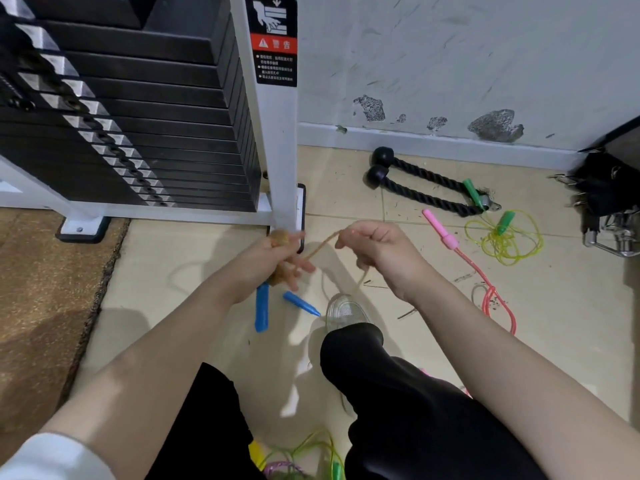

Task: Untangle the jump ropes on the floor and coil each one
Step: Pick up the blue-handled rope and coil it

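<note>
We see the left hand (277, 259) gripping a bunched coil of tan jump rope (320, 244), its two blue handles (262, 307) hanging below the fist. The right hand (375, 247) pinches the same rope's free strand just beside it, the strand running taut between the two hands (the rest drops in a loop toward the shoe (344, 310)). On the tiled floor (194, 265) to the right lie a pink jump rope (485, 278) and, beyond it, a tangled yellow-green rope (505, 239) near a black braided rope attachment (426, 185).
</note>
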`<state>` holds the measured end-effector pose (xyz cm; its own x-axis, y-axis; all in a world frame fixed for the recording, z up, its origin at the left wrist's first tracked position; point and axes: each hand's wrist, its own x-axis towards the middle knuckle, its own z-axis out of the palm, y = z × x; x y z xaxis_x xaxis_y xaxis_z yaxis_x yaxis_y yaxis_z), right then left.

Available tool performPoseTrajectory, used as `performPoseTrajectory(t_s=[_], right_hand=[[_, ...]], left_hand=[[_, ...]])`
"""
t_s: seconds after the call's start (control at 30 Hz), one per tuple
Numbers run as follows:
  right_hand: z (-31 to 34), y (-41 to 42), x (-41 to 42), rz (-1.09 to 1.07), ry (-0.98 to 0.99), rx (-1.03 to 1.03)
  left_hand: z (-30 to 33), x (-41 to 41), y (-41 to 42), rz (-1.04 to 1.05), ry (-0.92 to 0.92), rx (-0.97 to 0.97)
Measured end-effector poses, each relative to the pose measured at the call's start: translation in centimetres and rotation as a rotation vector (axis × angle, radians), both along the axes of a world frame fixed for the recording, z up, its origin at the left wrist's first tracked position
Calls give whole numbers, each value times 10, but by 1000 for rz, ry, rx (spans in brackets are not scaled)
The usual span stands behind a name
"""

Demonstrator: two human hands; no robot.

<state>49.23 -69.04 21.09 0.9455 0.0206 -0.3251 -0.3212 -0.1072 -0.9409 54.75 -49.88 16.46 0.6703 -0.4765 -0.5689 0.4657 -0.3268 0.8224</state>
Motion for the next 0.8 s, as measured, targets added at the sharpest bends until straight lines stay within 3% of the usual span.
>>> performPoseTrajectory(t_s=[0.1,0.2,0.27,0.33,0.4,0.47,0.53,0.67,0.8], right_hand=[[-5,1,4,-147,-75,-26],[-9,-2,6,-178,-47,-40],[-9,1,4,-28,38,-139],[-6,8,-1,162,134,-237],[1,17,-4,320,228,-276],[7,22,-4,471,304,-269],[11,23,-2,566,341,-261],[23,17,4,412,178,-321],[21,10,6,195,-38,-246]], left_hand=[[17,-10,-10,-321,167,-149],[29,-14,-18,-521,359,-681],[35,-9,-21,-473,430,-1030],[41,-2,-24,-249,493,-1190],[42,5,-24,88,367,-1042],[38,13,-23,406,197,-676],[27,20,-19,506,109,-369],[11,10,-16,306,142,-53],[24,-9,-18,-110,263,-111]])
